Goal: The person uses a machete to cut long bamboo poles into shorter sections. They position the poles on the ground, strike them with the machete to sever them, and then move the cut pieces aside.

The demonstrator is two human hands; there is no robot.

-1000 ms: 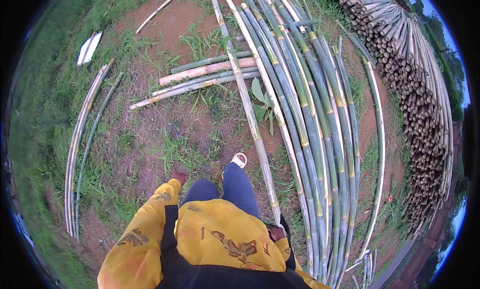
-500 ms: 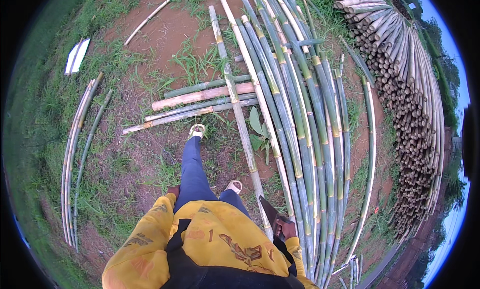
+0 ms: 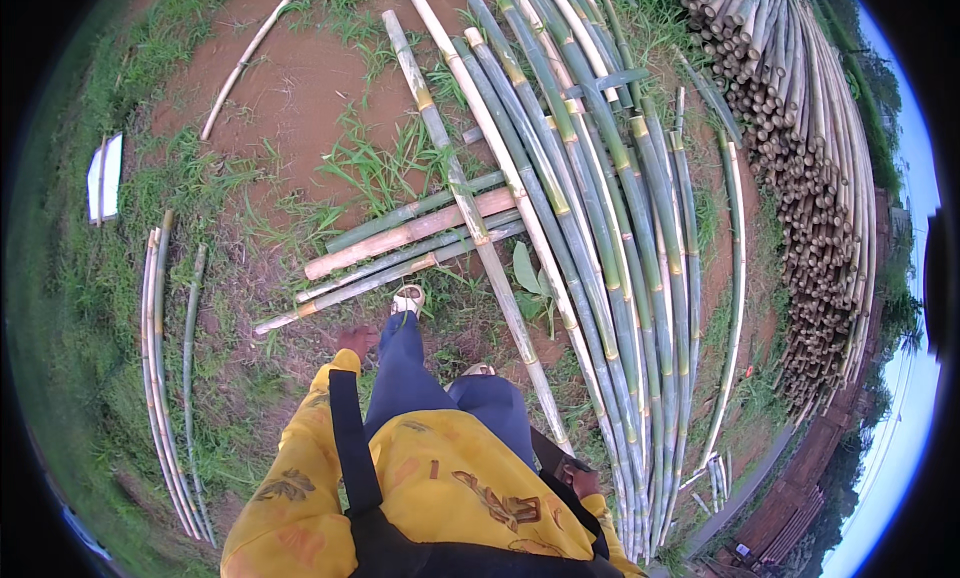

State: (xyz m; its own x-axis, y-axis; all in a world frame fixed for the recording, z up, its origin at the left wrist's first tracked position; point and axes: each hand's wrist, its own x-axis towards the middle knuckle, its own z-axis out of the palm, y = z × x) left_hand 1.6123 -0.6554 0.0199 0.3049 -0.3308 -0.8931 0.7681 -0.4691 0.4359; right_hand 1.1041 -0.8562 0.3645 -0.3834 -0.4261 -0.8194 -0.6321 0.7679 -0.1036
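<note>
Left hand (image 3: 357,340) clear of left leg (image 3: 402,368)

Right hand (image 3: 581,477): clenched on the handsaw (image 3: 548,452), blade near the lower end of a bamboo pole (image 3: 498,276). Left hand: released, fingers loose. Compared with the preceding frame, the left hand shows more fully and the blade shows less

The ground is open and outdoors: reddish-brown bare earth (image 3: 270,108) spreads across the upper part, giving way to patchy green grass (image 3: 80,328) that thickens and blurs toward the left rim. A white panel (image 3: 112,183) lies on the grass there. At lower right run a grey strip (image 3: 740,486) and a reddish-brown band. Dark green trees (image 3: 862,88) edge the pale blue sky (image 3: 905,438); daylight falls soft and even.
</note>
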